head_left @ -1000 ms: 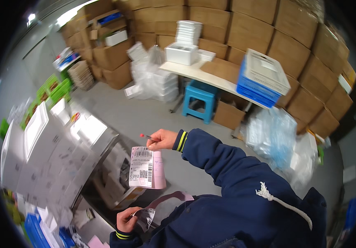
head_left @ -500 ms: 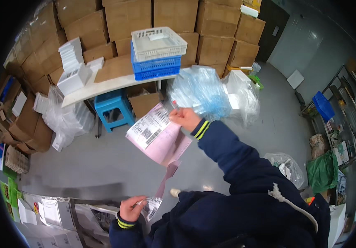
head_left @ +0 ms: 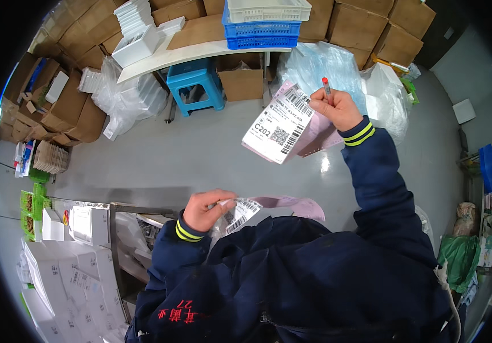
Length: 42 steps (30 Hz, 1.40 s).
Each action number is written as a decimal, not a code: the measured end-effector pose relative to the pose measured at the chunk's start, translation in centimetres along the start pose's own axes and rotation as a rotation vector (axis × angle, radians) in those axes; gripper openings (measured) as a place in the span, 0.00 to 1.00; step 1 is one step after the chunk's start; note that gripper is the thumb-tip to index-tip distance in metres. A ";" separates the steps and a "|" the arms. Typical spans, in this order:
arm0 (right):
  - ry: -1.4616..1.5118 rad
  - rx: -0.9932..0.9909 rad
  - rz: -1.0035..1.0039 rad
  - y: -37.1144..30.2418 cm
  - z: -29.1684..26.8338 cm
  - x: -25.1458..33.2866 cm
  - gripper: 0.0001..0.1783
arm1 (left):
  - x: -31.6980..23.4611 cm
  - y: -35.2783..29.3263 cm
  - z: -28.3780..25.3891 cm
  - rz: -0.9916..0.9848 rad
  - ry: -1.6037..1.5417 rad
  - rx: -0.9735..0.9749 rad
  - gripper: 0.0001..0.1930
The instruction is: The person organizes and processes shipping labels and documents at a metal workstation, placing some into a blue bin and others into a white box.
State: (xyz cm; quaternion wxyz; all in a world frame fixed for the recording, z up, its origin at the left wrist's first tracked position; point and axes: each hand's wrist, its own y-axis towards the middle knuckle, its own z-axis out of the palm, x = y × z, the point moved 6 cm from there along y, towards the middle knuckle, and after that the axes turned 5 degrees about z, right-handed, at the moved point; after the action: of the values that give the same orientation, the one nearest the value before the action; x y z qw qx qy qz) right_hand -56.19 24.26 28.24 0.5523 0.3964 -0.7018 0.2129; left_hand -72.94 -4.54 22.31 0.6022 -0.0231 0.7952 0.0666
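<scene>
My right hand (head_left: 340, 110) is closed on the edge of a printed label sheet (head_left: 273, 130), white with barcodes on a pink backing. A red-tipped marker (head_left: 326, 87) stands up between the same fingers. Lower down, my left hand (head_left: 204, 211) pinches a smaller white barcode label (head_left: 244, 214). Beside that label a curled pink paper strip (head_left: 298, 204) stretches along my jacket front. Whether this strip joins the upper sheet is hidden from view. Something thin and grey shows between the left fingers, too small to name.
Beyond the hands are a white table (head_left: 143, 67), stacked blue crates (head_left: 260, 34), a blue stool (head_left: 194, 86) and cardboard boxes (head_left: 357, 26). A clear plastic bag (head_left: 320, 71) lies on the floor. White boxes (head_left: 68, 280) are stacked at lower left; a green bag (head_left: 460, 263) is at right.
In the picture, both hands sit higher and my right hand farther right, with its sheet turned more toward me. The view has shifted, so the table and crates appear higher and farther right.
</scene>
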 end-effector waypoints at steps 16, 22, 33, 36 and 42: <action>-0.099 0.193 -0.033 1.0 -16.8 -4.3 0.09 | -4.0 20.8 14.9 0.188 -0.188 0.166 0.09; -0.075 0.059 0.029 -1.8 -23.4 -6.9 0.12 | -4.9 25.8 20.1 0.160 -0.109 0.205 0.09; 0.041 -0.085 0.226 -4.6 -33.3 -13.4 0.14 | -5.1 36.1 27.4 0.323 -0.088 0.427 0.10; 0.075 -0.135 0.254 -3.8 -36.1 -14.7 0.12 | -3.8 40.4 28.4 0.352 -0.060 0.472 0.12; 0.174 -0.260 0.277 -1.7 -42.1 -17.8 0.13 | -2.6 50.3 30.9 0.364 -0.187 0.625 0.11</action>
State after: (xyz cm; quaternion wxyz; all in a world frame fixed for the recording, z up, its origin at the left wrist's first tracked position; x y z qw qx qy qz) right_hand -27.92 60.01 23.79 0.6229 0.2017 -0.7207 0.2279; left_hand -48.57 49.26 20.52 0.6286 0.3097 0.7098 -0.0719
